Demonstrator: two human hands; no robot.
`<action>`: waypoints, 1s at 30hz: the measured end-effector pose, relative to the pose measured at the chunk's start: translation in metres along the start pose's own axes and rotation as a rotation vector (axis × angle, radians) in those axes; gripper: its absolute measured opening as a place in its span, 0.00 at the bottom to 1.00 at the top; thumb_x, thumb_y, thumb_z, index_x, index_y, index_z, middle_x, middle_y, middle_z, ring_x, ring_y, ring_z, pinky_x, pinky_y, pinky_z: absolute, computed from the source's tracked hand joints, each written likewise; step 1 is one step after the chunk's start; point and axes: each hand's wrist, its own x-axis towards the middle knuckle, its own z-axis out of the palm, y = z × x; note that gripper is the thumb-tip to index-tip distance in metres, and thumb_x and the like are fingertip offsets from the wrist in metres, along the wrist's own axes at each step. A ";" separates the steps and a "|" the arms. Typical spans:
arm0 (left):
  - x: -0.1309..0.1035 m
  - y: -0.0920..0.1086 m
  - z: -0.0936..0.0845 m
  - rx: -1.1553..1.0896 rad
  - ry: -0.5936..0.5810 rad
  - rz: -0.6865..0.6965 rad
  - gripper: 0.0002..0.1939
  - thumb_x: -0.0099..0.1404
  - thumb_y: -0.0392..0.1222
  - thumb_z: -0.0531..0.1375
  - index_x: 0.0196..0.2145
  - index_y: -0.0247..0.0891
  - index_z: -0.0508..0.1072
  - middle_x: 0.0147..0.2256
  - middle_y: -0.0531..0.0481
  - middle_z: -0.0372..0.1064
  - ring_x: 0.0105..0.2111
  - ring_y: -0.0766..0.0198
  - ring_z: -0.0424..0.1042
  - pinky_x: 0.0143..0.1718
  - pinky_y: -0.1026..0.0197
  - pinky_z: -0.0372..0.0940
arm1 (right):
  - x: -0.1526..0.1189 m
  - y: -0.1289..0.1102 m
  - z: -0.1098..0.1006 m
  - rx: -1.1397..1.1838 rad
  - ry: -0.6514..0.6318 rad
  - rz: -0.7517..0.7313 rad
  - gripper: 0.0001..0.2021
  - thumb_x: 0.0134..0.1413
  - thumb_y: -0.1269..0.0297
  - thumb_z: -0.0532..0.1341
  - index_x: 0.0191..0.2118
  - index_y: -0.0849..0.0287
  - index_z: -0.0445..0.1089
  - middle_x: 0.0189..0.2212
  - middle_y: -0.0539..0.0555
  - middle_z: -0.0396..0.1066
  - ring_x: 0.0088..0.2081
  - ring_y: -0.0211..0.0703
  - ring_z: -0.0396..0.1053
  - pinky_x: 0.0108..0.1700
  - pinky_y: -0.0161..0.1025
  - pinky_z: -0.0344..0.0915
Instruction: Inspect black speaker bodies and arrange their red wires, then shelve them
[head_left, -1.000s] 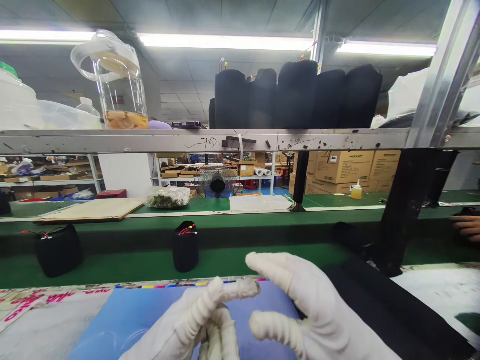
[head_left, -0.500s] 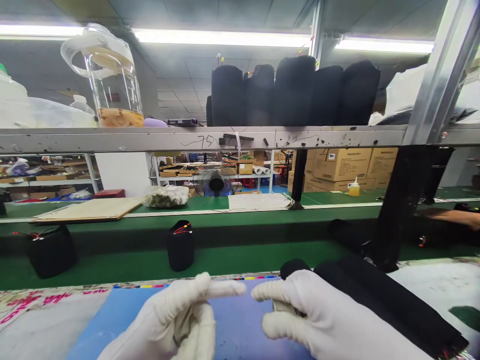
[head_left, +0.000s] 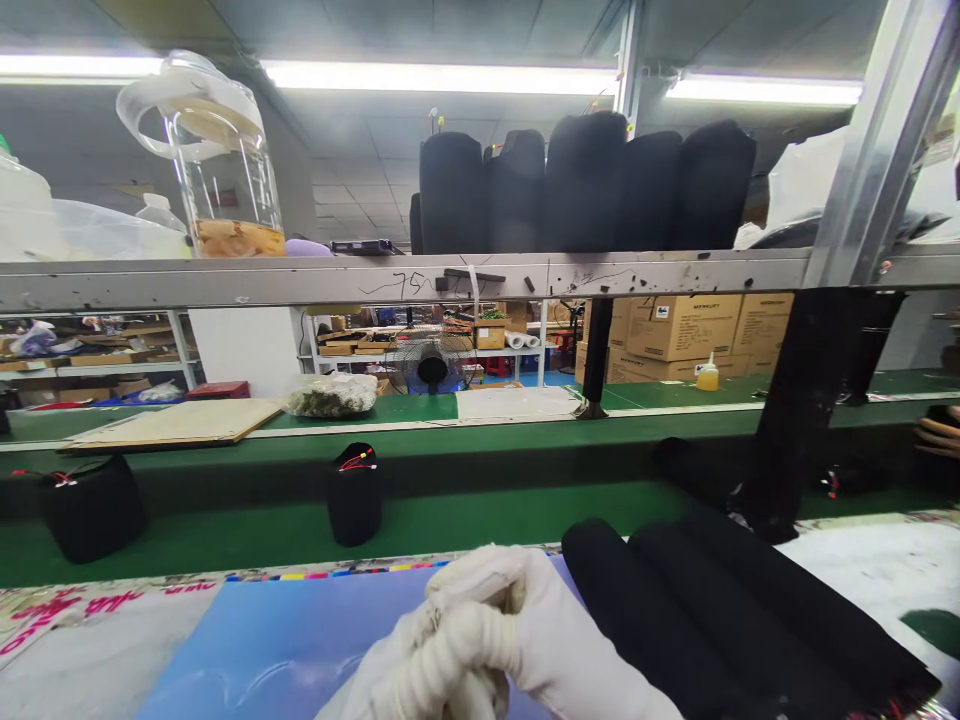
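Both hands wear white gloves and meet at the bottom centre, over a blue sheet (head_left: 300, 620). My left hand (head_left: 427, 665) has its fingers curled and pressed against the other glove. My right hand (head_left: 555, 640) folds over it, its fingers bent inward. Whatever may lie between the fingers is hidden. Just right of the hands, several long black cylinders (head_left: 720, 620) lie side by side, with small red wire ends at their near right tips.
Two black wrapped pieces with red wires, one at left (head_left: 94, 510) and one nearer the centre (head_left: 355, 500), stand on the green belt (head_left: 480, 510). A metal shelf (head_left: 322, 278) crosses above. Another person's hand (head_left: 937, 440) shows at the right edge.
My hands have come together from a small gap apart, and their extended fingers have curled in. The other person's hand at the right edge has shifted further right.
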 end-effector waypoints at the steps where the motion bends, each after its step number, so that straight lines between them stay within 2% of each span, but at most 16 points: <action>1: 0.001 0.000 0.001 -0.077 -0.008 -0.002 0.25 0.57 0.55 0.68 0.50 0.41 0.77 0.18 0.53 0.72 0.19 0.73 0.65 0.22 0.71 0.57 | 0.000 0.000 -0.002 -0.002 0.013 0.009 0.19 0.50 0.51 0.69 0.22 0.62 0.67 0.18 0.45 0.60 0.20 0.29 0.56 0.20 0.29 0.52; 3: 0.003 0.003 0.001 -0.208 -0.015 0.003 0.27 0.59 0.57 0.65 0.52 0.40 0.76 0.15 0.54 0.69 0.15 0.75 0.63 0.20 0.72 0.56 | 0.001 -0.002 -0.011 -0.013 0.029 0.025 0.18 0.53 0.49 0.67 0.30 0.63 0.73 0.19 0.47 0.66 0.20 0.30 0.62 0.23 0.29 0.59; 6: 0.006 0.012 -0.001 -0.228 0.043 0.072 0.25 0.62 0.55 0.64 0.53 0.39 0.75 0.11 0.56 0.66 0.09 0.75 0.58 0.14 0.72 0.55 | 0.001 -0.007 -0.028 -0.003 0.114 -0.031 0.17 0.53 0.51 0.68 0.39 0.62 0.75 0.24 0.52 0.76 0.23 0.35 0.72 0.29 0.33 0.66; 9: 0.011 0.016 0.004 -0.215 0.159 0.066 0.21 0.56 0.52 0.70 0.44 0.38 0.80 0.15 0.57 0.69 0.09 0.78 0.58 0.12 0.74 0.53 | 0.002 -0.011 -0.038 0.107 0.320 -0.164 0.14 0.51 0.54 0.70 0.37 0.59 0.76 0.27 0.53 0.79 0.28 0.39 0.76 0.34 0.37 0.69; 11: 0.015 0.013 0.012 -0.218 0.224 -0.024 0.19 0.52 0.52 0.72 0.36 0.35 0.80 0.19 0.54 0.73 0.11 0.77 0.63 0.11 0.75 0.51 | 0.003 -0.011 -0.036 0.211 0.416 -0.232 0.14 0.48 0.53 0.72 0.36 0.57 0.77 0.29 0.52 0.80 0.31 0.40 0.76 0.40 0.40 0.70; 13: 0.018 0.005 0.021 -0.222 0.249 -0.092 0.20 0.50 0.52 0.73 0.33 0.33 0.79 0.24 0.51 0.75 0.14 0.74 0.68 0.11 0.75 0.51 | 0.004 -0.009 -0.029 0.269 0.467 -0.266 0.14 0.46 0.53 0.72 0.37 0.55 0.77 0.31 0.51 0.81 0.34 0.42 0.77 0.43 0.42 0.70; 15: 0.019 -0.003 0.026 -0.208 0.233 -0.126 0.22 0.51 0.53 0.72 0.36 0.32 0.79 0.24 0.49 0.75 0.14 0.73 0.68 0.13 0.74 0.52 | 0.004 -0.006 -0.020 0.280 0.478 -0.237 0.15 0.48 0.52 0.71 0.38 0.55 0.77 0.33 0.53 0.81 0.37 0.45 0.77 0.42 0.43 0.71; 18: 0.018 -0.012 0.024 -0.194 0.196 -0.131 0.24 0.56 0.54 0.69 0.44 0.33 0.78 0.18 0.49 0.72 0.12 0.74 0.64 0.15 0.72 0.53 | 0.002 0.000 -0.012 0.291 0.457 -0.171 0.16 0.50 0.51 0.69 0.41 0.54 0.76 0.37 0.56 0.81 0.40 0.49 0.77 0.30 0.37 0.70; 20: 0.016 -0.014 0.019 -0.203 0.179 -0.109 0.25 0.58 0.55 0.67 0.46 0.33 0.77 0.17 0.49 0.71 0.12 0.74 0.63 0.16 0.72 0.54 | 0.001 0.004 -0.010 0.298 0.436 -0.177 0.16 0.50 0.51 0.69 0.42 0.53 0.75 0.38 0.56 0.80 0.40 0.49 0.77 0.25 0.34 0.68; 26: 0.014 -0.016 0.017 -0.225 0.151 -0.020 0.24 0.57 0.53 0.68 0.46 0.36 0.78 0.18 0.50 0.70 0.14 0.72 0.62 0.16 0.70 0.55 | 0.001 0.010 -0.009 0.256 0.411 -0.254 0.18 0.48 0.48 0.70 0.41 0.53 0.75 0.40 0.57 0.80 0.43 0.52 0.76 0.32 0.40 0.72; 30: 0.012 -0.012 0.021 -0.236 0.175 -0.023 0.22 0.57 0.56 0.67 0.43 0.38 0.79 0.18 0.50 0.69 0.15 0.71 0.61 0.15 0.69 0.53 | 0.000 0.013 -0.009 0.215 0.361 -0.260 0.15 0.49 0.47 0.69 0.40 0.50 0.78 0.42 0.56 0.79 0.41 0.48 0.76 0.32 0.38 0.71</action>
